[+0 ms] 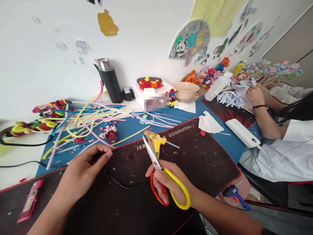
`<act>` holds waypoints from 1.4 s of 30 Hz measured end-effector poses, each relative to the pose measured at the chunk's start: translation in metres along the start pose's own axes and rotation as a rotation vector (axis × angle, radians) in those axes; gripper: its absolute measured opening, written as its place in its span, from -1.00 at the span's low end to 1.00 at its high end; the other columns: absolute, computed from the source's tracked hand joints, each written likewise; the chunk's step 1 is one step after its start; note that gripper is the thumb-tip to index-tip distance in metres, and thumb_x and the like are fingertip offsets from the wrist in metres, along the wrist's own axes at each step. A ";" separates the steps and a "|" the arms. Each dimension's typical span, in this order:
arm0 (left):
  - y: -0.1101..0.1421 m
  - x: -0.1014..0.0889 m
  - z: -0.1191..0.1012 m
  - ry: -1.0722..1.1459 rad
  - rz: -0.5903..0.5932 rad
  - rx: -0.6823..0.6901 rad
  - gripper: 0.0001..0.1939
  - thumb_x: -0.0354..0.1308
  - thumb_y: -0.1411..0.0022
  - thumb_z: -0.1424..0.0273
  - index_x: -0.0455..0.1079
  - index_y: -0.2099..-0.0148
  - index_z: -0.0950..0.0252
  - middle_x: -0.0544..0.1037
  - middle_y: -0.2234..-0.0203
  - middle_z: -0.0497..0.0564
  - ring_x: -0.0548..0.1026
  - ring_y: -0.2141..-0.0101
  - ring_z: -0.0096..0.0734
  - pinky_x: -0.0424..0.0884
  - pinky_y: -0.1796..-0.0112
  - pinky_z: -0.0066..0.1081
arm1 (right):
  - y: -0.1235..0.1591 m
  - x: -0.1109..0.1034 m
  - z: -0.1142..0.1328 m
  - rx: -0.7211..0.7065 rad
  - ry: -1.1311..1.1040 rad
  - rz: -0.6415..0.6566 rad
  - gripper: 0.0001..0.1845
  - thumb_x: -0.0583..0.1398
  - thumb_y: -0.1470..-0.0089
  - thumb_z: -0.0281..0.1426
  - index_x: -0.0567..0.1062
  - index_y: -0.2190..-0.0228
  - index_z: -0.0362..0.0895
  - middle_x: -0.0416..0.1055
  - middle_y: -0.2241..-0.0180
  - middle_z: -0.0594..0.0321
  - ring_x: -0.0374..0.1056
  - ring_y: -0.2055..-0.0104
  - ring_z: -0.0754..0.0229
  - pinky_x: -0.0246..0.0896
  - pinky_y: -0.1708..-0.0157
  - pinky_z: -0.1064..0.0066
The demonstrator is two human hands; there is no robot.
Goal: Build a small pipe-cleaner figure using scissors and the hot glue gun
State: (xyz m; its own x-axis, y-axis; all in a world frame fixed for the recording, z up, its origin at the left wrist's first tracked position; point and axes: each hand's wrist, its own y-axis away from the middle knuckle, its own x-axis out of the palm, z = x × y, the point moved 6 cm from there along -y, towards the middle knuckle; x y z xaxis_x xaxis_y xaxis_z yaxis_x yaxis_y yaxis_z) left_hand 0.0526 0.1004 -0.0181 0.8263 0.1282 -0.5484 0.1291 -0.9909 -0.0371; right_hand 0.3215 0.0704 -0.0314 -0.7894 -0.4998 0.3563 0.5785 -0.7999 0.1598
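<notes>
My right hand (171,186) is closed through the red and yellow handles of a pair of scissors (156,163). The blades are nearly shut and point up and left over the dark desk mat (200,156). Just beyond the blade tips a yellow glue gun (156,138) lies on the mat. My left hand (83,173) rests on the mat's left part, thumb and fingers pinched together at the tips; what they hold, if anything, is too dark to make out. A small red and white pipe-cleaner figure (111,131) lies beyond that hand.
Loose coloured pipe cleaners (83,120) spread over the blue table at the left. At the back stand a black flask (110,81) and a beige bowl (186,89). A pink packet (30,199) lies front left. At the right, another person's hand (255,94) works over paper pieces, by a long white box (242,132).
</notes>
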 end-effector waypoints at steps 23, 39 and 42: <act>0.023 -0.065 0.008 0.356 -0.538 -0.202 -0.58 0.37 -0.18 -0.06 0.55 0.15 0.16 0.66 0.28 -0.05 0.58 0.26 -0.24 0.48 0.23 -0.32 | -0.091 0.096 0.000 0.148 0.286 0.206 -0.33 0.33 -0.20 0.27 0.44 0.23 -0.10 0.30 0.57 0.51 0.21 0.68 0.39 0.07 0.69 0.57; 0.025 -0.067 -0.007 -0.021 -0.542 -0.104 -0.64 0.25 -0.19 -0.07 0.57 0.24 0.08 0.75 0.31 0.00 0.69 0.27 -0.07 0.55 0.21 -0.23 | -0.097 0.098 -0.009 0.072 0.412 0.200 -0.44 0.41 -0.21 0.15 0.53 0.17 -0.08 0.31 0.61 0.50 0.29 0.65 0.32 0.19 0.59 0.52; 0.024 -0.065 -0.006 -0.060 -0.508 -0.076 -0.63 0.24 -0.20 -0.09 0.59 0.22 0.07 0.75 0.31 0.00 0.69 0.27 -0.05 0.56 0.18 -0.21 | -0.097 0.098 -0.008 0.065 0.408 0.195 -0.45 0.41 -0.20 0.14 0.52 0.19 -0.08 0.31 0.62 0.50 0.29 0.65 0.32 0.18 0.60 0.53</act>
State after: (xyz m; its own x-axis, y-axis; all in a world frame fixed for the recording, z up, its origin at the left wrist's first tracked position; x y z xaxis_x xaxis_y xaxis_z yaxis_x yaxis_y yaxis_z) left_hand 0.0049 0.0682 0.0217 0.6165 0.5878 -0.5238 0.5474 -0.7982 -0.2514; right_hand 0.1863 0.0968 -0.0196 -0.6729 -0.7397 -0.0040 0.7260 -0.6615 0.1881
